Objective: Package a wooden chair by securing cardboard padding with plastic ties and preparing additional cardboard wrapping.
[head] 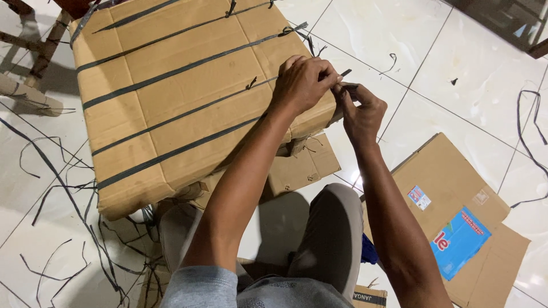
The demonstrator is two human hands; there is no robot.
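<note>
Pinching a dark plastic strap end point(344, 80) at the right edge of the strapped cardboard bundle point(182, 91) on the tiled floor point(456, 63), left hand point(302, 82) and right hand point(359, 111) both closing narrowly on it. Probably handling as thin, springy, slippery; likely best gripped near the knot.

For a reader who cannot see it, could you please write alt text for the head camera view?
A seated person's left hand and right hand pinch a dark plastic strap at the edge of a cardboard bundle bound with several such straps. Strap offcuts litter the white tiled floor, and a flattened carton lies to the right.
</note>
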